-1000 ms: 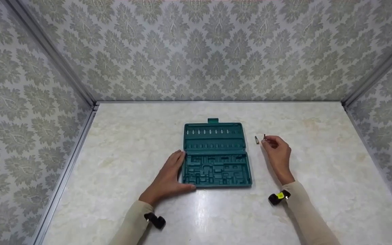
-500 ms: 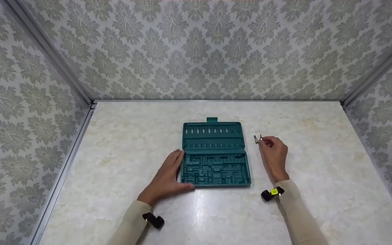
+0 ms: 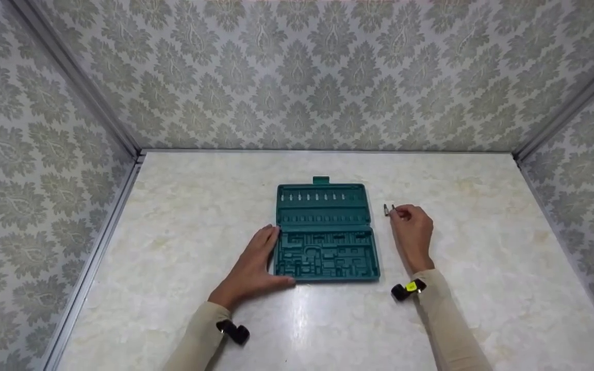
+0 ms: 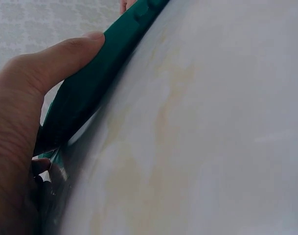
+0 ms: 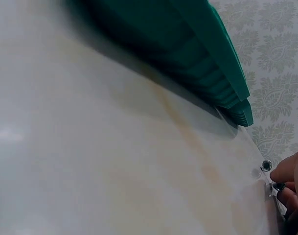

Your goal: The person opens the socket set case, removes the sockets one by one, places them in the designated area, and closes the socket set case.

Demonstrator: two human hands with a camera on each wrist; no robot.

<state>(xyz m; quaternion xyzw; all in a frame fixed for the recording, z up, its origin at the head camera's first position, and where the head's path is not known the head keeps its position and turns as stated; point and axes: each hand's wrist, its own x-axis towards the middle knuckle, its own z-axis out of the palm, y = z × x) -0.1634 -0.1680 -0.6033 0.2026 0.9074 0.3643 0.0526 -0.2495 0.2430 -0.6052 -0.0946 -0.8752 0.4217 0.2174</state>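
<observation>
An open green plastic case point(image 3: 328, 256) with moulded compartments lies flat on the table. My left hand point(image 3: 250, 268) rests at its near left corner, thumb along the front edge and fingers against the left side. In the left wrist view the thumb point(image 4: 70, 56) presses the case's edge. To the right of the case, my right hand point(image 3: 413, 232) pinches a small metal bit socket point(image 3: 393, 207) between thumb and fingertips. A second bit socket point(image 3: 386, 209) is on the table just left of it. The right wrist view shows the second one's hollow round end point(image 5: 266, 165).
Several pale, bit-shaped marks or pieces point(image 3: 316, 197) line the case lid's upper row; I cannot tell which. A latch flap point(image 3: 320, 180) sticks out at the lid's far edge. Patterned walls point(image 3: 297, 103) enclose the marbled table point(image 3: 199, 190) at the back and both sides.
My right hand has moved slightly left, bringing the pinched bit socket down beside the one on the table. My left hand stays at the case's corner.
</observation>
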